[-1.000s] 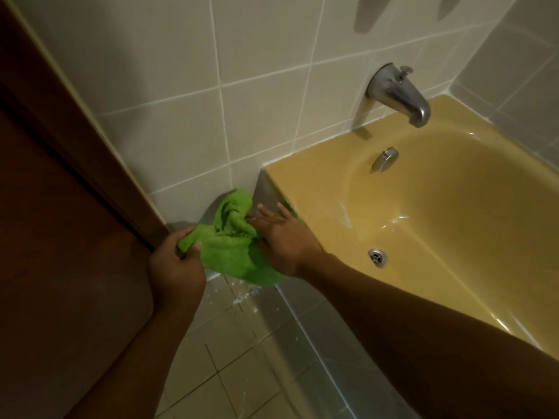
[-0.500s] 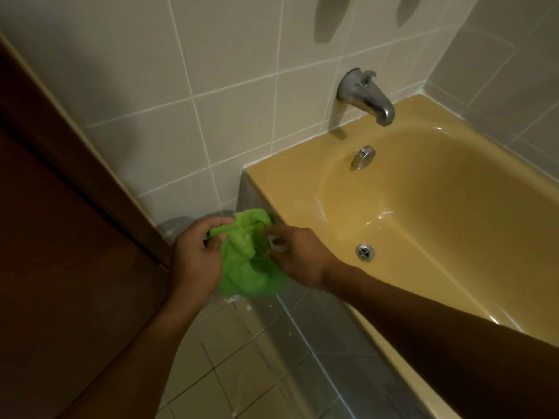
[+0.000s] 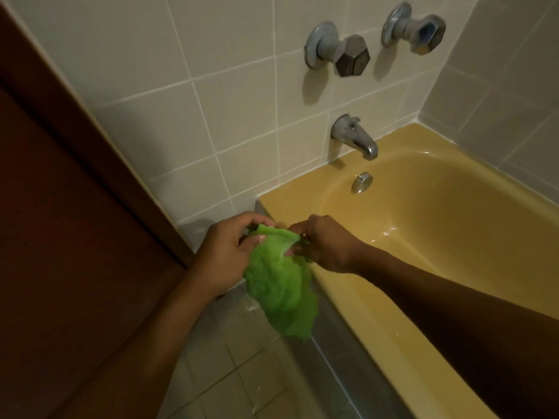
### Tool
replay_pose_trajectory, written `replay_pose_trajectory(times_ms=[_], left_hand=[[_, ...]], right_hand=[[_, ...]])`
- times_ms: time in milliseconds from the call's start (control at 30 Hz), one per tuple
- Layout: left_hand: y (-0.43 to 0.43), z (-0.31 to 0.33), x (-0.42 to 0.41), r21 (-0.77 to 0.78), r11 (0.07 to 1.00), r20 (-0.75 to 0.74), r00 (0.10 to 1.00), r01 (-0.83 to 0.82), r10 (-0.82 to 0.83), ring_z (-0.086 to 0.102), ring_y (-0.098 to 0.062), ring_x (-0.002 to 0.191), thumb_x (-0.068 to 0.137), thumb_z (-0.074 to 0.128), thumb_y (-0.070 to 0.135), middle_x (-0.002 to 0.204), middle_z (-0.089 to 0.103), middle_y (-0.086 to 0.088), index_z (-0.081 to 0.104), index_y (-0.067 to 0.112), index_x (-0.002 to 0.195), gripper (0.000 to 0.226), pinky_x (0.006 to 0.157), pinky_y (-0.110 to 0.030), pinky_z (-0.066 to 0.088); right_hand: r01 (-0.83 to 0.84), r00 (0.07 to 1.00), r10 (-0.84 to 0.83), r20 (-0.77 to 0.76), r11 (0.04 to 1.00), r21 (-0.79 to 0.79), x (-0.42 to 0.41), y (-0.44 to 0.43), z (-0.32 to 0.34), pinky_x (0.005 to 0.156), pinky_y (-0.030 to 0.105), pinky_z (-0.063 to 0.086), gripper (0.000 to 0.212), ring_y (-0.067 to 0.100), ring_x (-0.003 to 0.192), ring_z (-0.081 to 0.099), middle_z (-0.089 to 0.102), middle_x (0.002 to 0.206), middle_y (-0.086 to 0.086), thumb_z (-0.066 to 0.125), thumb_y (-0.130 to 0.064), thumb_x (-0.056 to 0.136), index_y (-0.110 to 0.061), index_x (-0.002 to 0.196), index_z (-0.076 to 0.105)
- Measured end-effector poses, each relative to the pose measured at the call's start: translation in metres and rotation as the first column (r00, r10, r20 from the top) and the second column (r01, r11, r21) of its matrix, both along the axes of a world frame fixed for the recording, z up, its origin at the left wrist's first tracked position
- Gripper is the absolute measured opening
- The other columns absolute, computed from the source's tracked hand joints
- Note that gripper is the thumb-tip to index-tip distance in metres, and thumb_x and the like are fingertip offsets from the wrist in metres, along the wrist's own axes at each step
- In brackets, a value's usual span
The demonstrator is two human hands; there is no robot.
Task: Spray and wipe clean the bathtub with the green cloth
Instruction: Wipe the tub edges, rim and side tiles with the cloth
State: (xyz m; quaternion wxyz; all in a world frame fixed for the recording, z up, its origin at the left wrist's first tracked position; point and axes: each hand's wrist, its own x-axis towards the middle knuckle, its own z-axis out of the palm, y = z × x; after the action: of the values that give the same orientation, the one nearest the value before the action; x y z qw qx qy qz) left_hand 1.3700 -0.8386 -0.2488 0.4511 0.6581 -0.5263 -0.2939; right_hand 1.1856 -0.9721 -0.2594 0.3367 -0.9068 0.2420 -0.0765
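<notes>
Left hand (image 3: 225, 255) pinches one upper edge of the green cloth (image 3: 279, 294); right hand (image 3: 325, 243) pinches the other. Cloth hangs between and below both hands, just off the near corner of the yellow bathtub (image 3: 423, 225). Spout (image 3: 357, 140) beyond right hand.

No writing, label, brand mark or number can be read anywhere in this view (the flat faces of the nearer hexagonal tap handle (image 3: 352, 59) and the farther hexagonal tap handle (image 3: 427, 33) are too dim and blurred to tell whether they carry any marking).
</notes>
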Motion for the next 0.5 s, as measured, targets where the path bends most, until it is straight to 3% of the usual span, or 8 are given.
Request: replay_pose_trajectory(times_ms=[67,133,267,400,500], left_hand=[[0.013,0.015,-0.005,0.002,1.000,0.042,0.999,-0.010,0.010,0.070,-0.012,0.094,0.092,0.067,0.018,0.102,0.073,0.018,0.071,0.039,0.102,0.024,0.084,-0.035,0.056],[0.028,0.029,-0.015,-0.005,1.000,0.010,1.000,-0.008,0.008,0.070,-0.013,0.101,0.088,0.067,0.024,0.109,0.073,0.018,0.070,0.044,0.107,0.027,0.089,-0.036,0.056],[0.059,0.053,-0.039,0.013,1.000,-0.067,0.998,0.013,-0.012,0.070,-0.007,0.097,0.084,0.081,0.018,0.103,0.072,0.020,0.065,0.059,0.106,0.049,0.088,-0.037,0.058],[0.089,0.085,-0.051,-0.003,1.000,-0.064,0.998,-0.018,0.018,0.065,0.000,0.082,0.092,0.077,0.013,0.087,0.068,0.026,0.062,0.045,0.095,0.035,0.076,-0.036,0.053],[0.110,0.123,-0.046,-0.038,0.999,-0.046,0.999,-0.010,0.008,0.067,-0.003,0.084,0.093,0.070,0.026,0.087,0.069,0.022,0.063,0.040,0.097,0.016,0.073,-0.035,0.055]], right_hand=[[0.004,1.000,-0.004,-0.020,1.000,0.008,-0.014,0.008,0.029,0.062,0.007,0.038,0.011,-0.012,0.064,0.058,0.071,0.078,-0.014,0.081,-0.027,0.086,-0.019,0.094,0.079],[0.013,0.999,-0.012,-0.034,1.000,0.016,-0.027,0.019,0.058,0.064,0.008,0.040,0.015,-0.010,0.067,0.058,0.075,0.086,-0.008,0.083,-0.028,0.084,-0.020,0.096,0.081],[0.015,1.000,-0.016,-0.026,0.999,-0.035,-0.044,0.049,0.109,0.072,0.029,0.050,0.020,0.010,0.075,0.063,0.076,0.092,-0.005,0.084,-0.032,0.082,-0.022,0.099,0.081],[0.060,0.997,-0.065,-0.042,0.991,-0.118,-0.058,0.085,0.160,0.080,0.043,0.053,0.023,0.023,0.088,0.064,0.075,0.101,-0.010,0.077,-0.045,0.085,-0.033,0.104,0.079],[0.148,0.988,-0.154,-0.019,0.974,-0.169,-0.062,0.121,0.199,0.085,0.048,0.051,0.026,0.025,0.090,0.059,0.076,0.106,-0.010,0.076,-0.047,0.085,-0.032,0.107,0.079]])
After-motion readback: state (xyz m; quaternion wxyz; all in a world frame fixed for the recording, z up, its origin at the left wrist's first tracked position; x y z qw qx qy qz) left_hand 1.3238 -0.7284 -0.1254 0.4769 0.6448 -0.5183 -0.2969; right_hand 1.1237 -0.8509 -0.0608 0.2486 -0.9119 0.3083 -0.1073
